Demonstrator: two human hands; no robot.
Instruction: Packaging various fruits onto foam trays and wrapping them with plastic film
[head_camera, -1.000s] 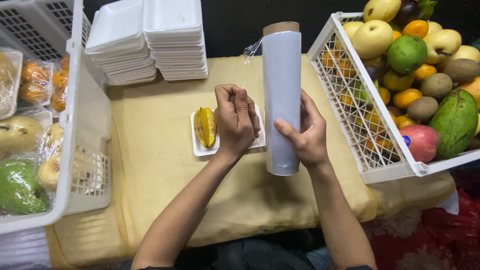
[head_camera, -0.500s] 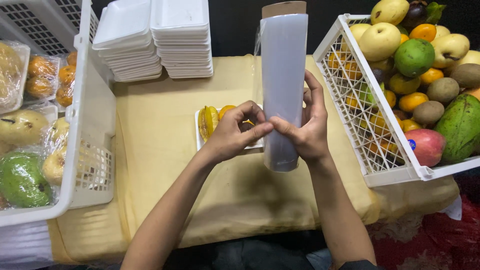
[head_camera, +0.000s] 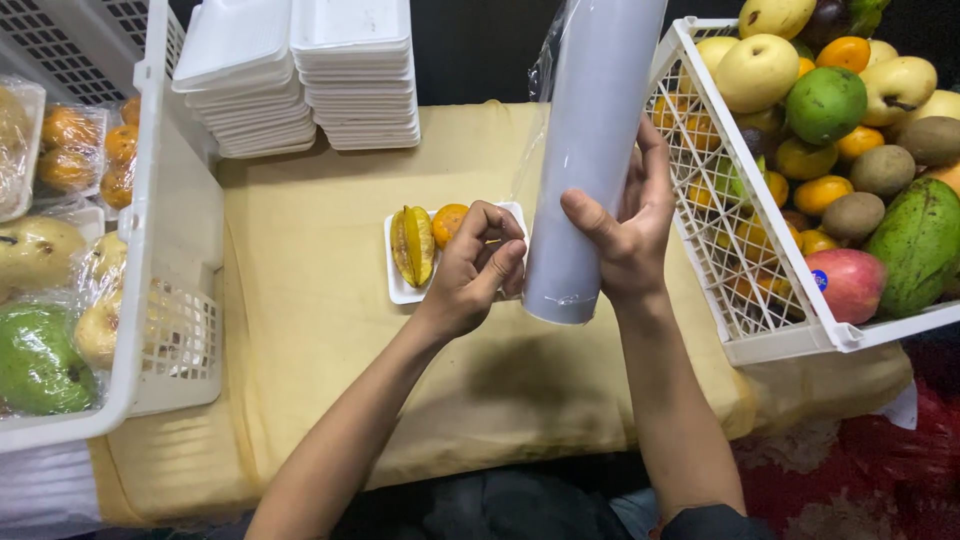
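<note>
Since a second ago the tall roll of clear plastic wrap (head_camera: 590, 160) has lifted and tilted off the worktop (head_camera: 300, 320). Right hand (head_camera: 625, 235) has a firm grip round its lower end; left hand (head_camera: 475, 270) is pinched narrow, picking at the film edge beside it. Looks heavyish and stiff, but the film's thin and clingy, so hold the core. Just behind sits a small white foam tray (head_camera: 400, 290) with a yellow starfruit (head_camera: 412, 245).

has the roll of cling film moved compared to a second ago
Yes. The roll of cling film, gripped by the right hand, has lifted off the yellow tablecloth and tilted, its top leaning toward the crate of fruit.
</note>
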